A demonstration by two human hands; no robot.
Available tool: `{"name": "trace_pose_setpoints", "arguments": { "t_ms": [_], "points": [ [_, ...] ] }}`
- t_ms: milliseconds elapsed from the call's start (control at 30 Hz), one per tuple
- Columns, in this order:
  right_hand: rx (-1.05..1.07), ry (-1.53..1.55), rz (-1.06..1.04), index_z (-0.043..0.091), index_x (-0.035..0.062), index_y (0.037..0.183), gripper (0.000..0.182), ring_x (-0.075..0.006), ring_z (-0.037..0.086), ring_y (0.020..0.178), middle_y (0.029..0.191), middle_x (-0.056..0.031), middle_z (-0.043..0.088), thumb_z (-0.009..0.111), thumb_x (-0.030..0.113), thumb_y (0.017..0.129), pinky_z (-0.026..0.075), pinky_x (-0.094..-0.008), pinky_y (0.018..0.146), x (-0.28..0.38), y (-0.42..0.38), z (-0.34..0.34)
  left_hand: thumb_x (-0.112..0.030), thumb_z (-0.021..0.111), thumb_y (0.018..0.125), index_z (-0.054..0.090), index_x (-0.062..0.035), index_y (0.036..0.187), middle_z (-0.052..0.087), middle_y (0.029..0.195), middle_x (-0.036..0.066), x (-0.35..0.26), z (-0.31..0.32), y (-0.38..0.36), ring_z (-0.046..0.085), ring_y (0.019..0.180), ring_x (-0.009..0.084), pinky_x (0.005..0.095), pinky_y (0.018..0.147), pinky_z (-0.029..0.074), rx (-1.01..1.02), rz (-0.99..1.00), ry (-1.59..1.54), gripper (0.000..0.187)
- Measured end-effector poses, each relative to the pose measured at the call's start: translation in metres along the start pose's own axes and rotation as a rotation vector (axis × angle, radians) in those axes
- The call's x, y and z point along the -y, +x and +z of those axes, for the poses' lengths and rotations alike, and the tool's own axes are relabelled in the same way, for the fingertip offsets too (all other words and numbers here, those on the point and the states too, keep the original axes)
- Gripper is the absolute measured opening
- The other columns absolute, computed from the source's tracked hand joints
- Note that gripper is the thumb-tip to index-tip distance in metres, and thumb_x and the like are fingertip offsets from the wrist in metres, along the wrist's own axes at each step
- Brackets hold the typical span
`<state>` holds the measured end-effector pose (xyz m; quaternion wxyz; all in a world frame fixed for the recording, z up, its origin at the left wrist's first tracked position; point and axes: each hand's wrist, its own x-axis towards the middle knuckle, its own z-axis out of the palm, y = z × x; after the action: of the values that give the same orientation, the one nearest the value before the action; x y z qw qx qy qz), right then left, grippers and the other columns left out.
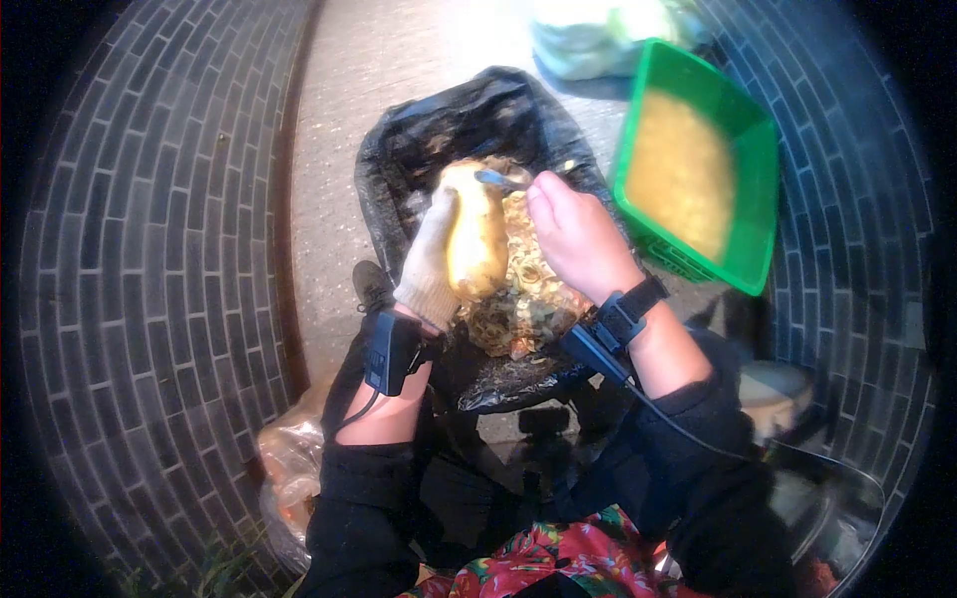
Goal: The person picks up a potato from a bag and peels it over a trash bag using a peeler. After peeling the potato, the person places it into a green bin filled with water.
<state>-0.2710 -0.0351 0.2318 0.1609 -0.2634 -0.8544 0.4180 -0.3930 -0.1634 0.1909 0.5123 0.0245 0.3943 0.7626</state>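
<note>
My left hand (pixel 427 249), in a pale knitted glove, is closed around a large peeled yellow potato (pixel 478 244). The potato is held lengthwise over a container lined with a black plastic bag (pixel 464 105). My right hand (pixel 578 237) is bare and closed on what looks like a peeler. The bluish blade of the peeler (pixel 495 178) lies against the potato's upper end, and its handle is mostly hidden in my fist. Below both hands, a heap of peelings (pixel 523 309) fills part of the bag.
A green plastic crate (pixel 768 189) at the right holds a blurred yellow mass. Behind it sits a pale, glare-washed bag (pixel 588 45). A clear plastic bag (pixel 289 458) stands at lower left, and a round tub (pixel 773 394) at lower right. Brick-patterned walls rise on both sides.
</note>
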Motion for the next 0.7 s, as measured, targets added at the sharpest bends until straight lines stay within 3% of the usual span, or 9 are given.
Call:
{"name": "trace_pose_setpoints", "arguments": {
  "t_ms": [167,200,267,333,533,700],
  "points": [
    [0.096,-0.145,0.091,0.052,0.0013,0.097,0.024,-0.0452,0.061,0.076,0.076,-0.0269,0.061,0.04,0.022,0.098,0.047,-0.0525,0.069,0.007,-0.002,-0.001,-0.048,0.05,0.097,0.055,-0.0091,0.124,0.065,0.101,0.005,0.006,-0.012,0.008,0.064,0.083,0.0154,0.0293,0.072,0.054,-0.001,0.063,0.118,0.048],
    [0.096,-0.144,0.093,0.052,0.0013,0.097,0.024,-0.0452,0.061,0.076,0.076,-0.0269,0.061,0.04,0.022,0.098,0.047,-0.0525,0.069,0.008,-0.004,0.001,-0.042,0.052,0.097,0.054,-0.0065,0.123,0.064,0.104,0.007,0.003,-0.01,0.009,0.065,0.088,0.0172,0.0312,0.074,0.055,0.001,0.074,0.044,0.045],
    [0.286,-0.21,0.114,0.053,0.0,0.096,0.023,-0.0448,0.062,0.074,0.075,-0.027,0.061,0.04,0.02,0.097,0.048,-0.0542,0.07,0.01,-0.008,0.005,-0.037,0.053,0.097,0.054,-0.0038,0.12,0.064,0.105,0.01,-0.001,-0.007,0.007,0.065,0.092,0.0196,0.034,0.077,0.056,0.011,0.083,-0.076,0.041],
    [0.325,-0.196,0.104,0.053,-0.0008,0.096,0.024,-0.044,0.062,0.075,0.075,-0.0268,0.061,0.041,0.02,0.096,0.048,-0.0538,0.071,0.015,-0.016,0.008,-0.038,0.053,0.097,0.055,-0.0039,0.119,0.064,0.103,0.009,-0.008,-0.017,0.013,0.065,0.09,0.0195,0.0342,0.076,0.056,-0.15,0.191,0.068,0.041],
    [0.327,-0.15,0.061,0.053,0.0003,0.098,0.023,-0.0435,0.062,0.074,0.076,-0.026,0.061,0.043,0.02,0.095,0.048,-0.0527,0.07,0.011,-0.021,0.015,-0.043,0.054,0.096,0.057,-0.0049,0.116,0.065,0.098,0.007,-0.012,-0.023,0.009,0.066,0.083,0.0181,0.0315,0.071,0.056,-0.174,0.28,0.114,0.043],
    [0.445,-0.178,0.025,0.055,0.0013,0.095,0.024,-0.0426,0.062,0.073,0.075,-0.0254,0.061,0.042,0.022,0.095,0.048,-0.0529,0.07,0.012,-0.033,0.019,-0.048,0.054,0.095,0.057,-0.0067,0.117,0.066,0.098,0.007,-0.013,-0.035,0.017,0.066,0.081,0.0194,0.0315,0.069,0.056,-0.245,0.257,-0.118,0.047]
  ]
}}
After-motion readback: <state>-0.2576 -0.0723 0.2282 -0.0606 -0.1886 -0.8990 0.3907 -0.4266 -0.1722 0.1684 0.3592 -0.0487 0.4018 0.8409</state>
